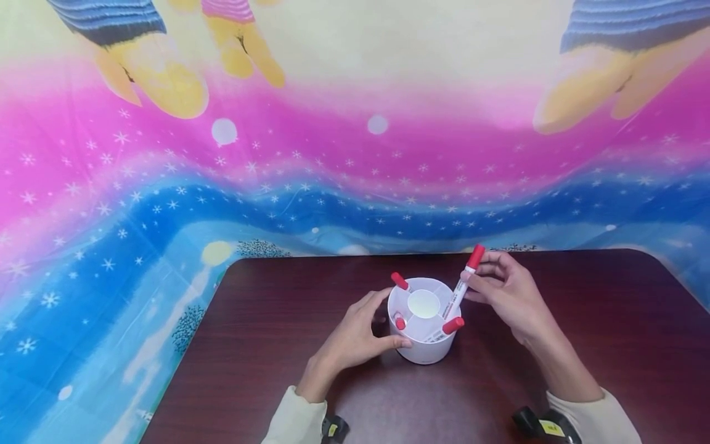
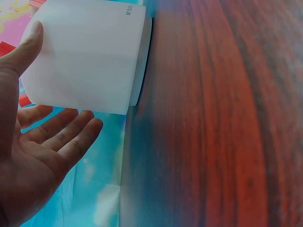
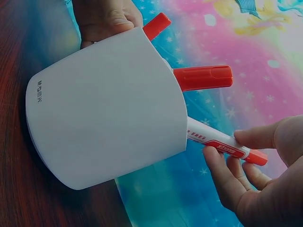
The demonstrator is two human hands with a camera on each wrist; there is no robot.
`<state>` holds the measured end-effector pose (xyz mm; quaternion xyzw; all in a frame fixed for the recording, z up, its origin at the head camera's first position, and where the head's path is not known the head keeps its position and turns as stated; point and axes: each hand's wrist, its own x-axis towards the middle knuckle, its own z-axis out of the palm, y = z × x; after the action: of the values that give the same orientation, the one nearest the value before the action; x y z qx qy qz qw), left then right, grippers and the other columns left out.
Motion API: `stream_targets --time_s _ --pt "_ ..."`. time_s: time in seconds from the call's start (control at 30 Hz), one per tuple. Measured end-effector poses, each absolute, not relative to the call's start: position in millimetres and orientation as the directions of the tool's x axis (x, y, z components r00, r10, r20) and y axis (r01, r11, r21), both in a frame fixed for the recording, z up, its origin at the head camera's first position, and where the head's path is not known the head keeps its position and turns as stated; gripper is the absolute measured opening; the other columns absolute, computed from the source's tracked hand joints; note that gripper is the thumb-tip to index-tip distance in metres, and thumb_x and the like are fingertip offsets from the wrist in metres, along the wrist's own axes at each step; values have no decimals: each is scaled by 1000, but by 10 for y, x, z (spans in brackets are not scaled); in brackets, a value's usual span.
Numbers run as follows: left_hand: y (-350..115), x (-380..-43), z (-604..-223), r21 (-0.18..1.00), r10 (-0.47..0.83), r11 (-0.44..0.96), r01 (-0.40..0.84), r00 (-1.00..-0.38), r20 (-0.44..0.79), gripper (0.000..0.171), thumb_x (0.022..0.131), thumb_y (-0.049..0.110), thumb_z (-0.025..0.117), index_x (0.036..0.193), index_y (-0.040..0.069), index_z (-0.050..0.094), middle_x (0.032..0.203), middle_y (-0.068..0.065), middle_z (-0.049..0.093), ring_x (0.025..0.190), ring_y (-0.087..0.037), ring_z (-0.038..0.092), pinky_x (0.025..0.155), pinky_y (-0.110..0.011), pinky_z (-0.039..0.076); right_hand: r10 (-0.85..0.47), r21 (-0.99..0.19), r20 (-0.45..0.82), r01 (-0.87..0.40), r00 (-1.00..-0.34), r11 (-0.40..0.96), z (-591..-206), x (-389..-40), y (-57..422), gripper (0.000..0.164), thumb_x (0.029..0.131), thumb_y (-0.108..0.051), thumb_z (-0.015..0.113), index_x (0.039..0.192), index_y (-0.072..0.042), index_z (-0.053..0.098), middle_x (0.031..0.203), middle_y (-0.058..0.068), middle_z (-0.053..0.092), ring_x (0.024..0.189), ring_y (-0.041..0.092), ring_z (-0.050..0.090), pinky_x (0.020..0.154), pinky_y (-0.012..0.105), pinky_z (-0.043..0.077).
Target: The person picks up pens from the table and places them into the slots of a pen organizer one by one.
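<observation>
A round white pen holder (image 1: 424, 353) with a round middle cup and dividers stands on the table. My left hand (image 1: 355, 333) holds it from the left, thumb at the front rim and fingers along the far side. With thumb and fingertips my right hand (image 1: 513, 296) pinches a white marker with a red cap (image 1: 460, 290); its lower end is inside the holder's right side, hidden by the wall in the right wrist view. Three more red-capped markers lean in the holder: one at the back left (image 1: 399, 281), another at the front left (image 1: 400, 321), the third at the front right (image 1: 453, 325).
The dark reddish wooden table (image 1: 266, 370) spreads around the holder. Behind its far edge hangs a pink and blue cloth (image 1: 333, 172) with snowflakes and cartoon figures. Black straps with yellow labels sit at both wrists, by the pale sleeves (image 1: 296, 419).
</observation>
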<state>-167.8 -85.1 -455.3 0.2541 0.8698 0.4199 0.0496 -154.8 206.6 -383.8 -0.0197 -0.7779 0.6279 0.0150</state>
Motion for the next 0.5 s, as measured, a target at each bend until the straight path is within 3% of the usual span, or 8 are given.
stream_targets --time_s 0.27,0.5 --pt "-851 -1681 -4557 765 491 502 404 -861 132 98 81 55 92 163 29 44 144 5 61 119 -11 69 102 -27 60 44 -977 -29 37 -999 212 -3846 -1555 2061 60 103 -23 75 149 0 44 118 12 60 95 2 76 86 36 67" --pt "-852 -1693 -4565 768 494 489 413 -857 147 98 81 53 93 162 29 44 143 4 62 117 -10 70 102 -26 60 40 -967 -39 48 -998 249 -3860 -1560 2042 60 103 -25 75 150 -1 46 125 20 61 96 3 76 85 33 67"
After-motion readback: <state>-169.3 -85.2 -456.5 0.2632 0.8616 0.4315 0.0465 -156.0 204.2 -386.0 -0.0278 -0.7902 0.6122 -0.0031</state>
